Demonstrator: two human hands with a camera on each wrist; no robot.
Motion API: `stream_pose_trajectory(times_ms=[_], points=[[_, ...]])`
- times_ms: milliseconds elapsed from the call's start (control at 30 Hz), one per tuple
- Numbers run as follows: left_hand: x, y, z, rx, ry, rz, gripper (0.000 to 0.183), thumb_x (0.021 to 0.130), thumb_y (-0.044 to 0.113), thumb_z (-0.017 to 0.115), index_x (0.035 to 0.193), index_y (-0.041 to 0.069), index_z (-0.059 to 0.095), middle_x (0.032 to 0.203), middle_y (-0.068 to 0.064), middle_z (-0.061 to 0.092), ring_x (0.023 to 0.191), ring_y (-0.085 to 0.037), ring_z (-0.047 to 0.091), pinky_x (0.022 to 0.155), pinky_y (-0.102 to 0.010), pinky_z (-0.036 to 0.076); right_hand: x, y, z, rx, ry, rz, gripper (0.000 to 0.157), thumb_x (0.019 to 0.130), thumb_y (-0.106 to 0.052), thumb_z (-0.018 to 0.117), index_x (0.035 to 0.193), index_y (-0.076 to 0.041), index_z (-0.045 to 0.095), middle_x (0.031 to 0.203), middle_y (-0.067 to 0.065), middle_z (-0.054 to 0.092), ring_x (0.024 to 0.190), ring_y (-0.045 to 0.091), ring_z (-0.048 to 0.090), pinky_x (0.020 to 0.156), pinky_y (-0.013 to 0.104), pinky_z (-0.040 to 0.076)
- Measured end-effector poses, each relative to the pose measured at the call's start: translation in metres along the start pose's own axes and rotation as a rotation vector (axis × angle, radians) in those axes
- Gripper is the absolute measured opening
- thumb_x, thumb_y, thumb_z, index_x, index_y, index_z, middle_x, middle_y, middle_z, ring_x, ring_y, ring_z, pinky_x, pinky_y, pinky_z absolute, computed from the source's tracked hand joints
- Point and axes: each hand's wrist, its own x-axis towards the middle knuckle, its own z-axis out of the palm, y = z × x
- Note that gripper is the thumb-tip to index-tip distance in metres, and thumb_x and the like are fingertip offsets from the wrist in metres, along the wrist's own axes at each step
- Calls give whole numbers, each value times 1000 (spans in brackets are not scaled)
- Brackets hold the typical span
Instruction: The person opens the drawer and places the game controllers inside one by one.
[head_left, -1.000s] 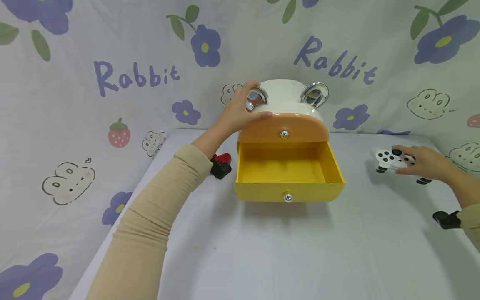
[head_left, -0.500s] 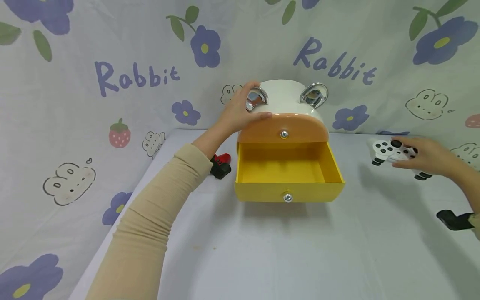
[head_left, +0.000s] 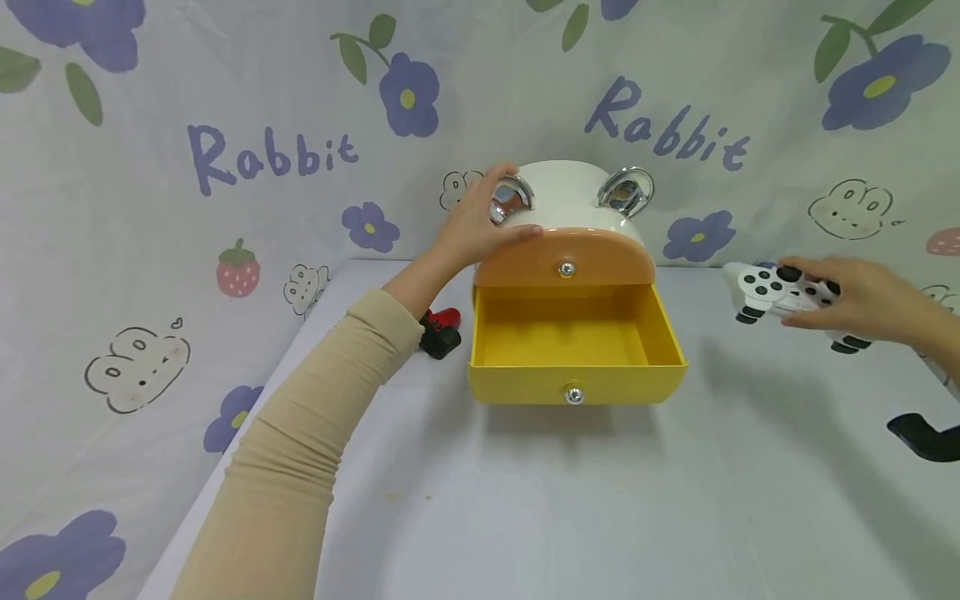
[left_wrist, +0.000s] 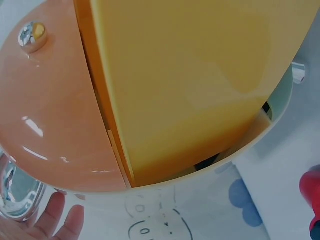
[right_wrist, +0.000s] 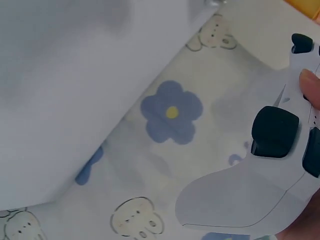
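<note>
Head: right hand pinches white controller, 3 o'clock of open drawer; it has edged toward 12, so it's probably lifted, mid-carry. Long axis roughly 10-to-4, handles pointing near 6. Left hand holds cabinet near its 11.

Left wrist: fingertips beside cabinet.

Right wrist: controller at 4, nearer handle toward 8.

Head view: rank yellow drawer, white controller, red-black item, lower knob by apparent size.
1. Yellow drawer
2. White controller, partly hidden
3. Red-black item, partly hidden
4. Lower knob
</note>
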Motion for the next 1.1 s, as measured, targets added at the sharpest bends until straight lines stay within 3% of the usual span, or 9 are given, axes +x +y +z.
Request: stream_pose_trajectory(times_ms=[200, 767, 1100], points=[[0, 0, 0, -9, -4, -14, 84, 72, 49, 72, 140, 25, 27, 139, -5, 36, 123, -21, 38, 102, -44, 33, 0, -18, -13, -12, -19, 22, 84, 67, -33, 80, 133, 1, 42, 110, 30, 52, 81, 32, 48, 57, 32, 39], [1, 0, 1, -3, -6, -17, 85, 72, 49, 72, 140, 25, 27, 138, -6, 37, 122, -22, 38, 102, -44, 33, -6, -62, -36, 11, 19, -25, 80, 66, -32, 81, 134, -10, 45, 108, 18, 55, 80, 27, 47, 54, 24, 39], [-1, 0, -1, -1, -8, -6, 85, 72, 50, 72, 140, 24, 27, 137, -8, 37, 120, -22, 39, 101, -43, 34, -10, -93, -46, 67, 14, -92, 80, 62, -32, 84, 133, -16, 49, 108, 12, 57, 80, 22, 48, 57, 22, 41]])
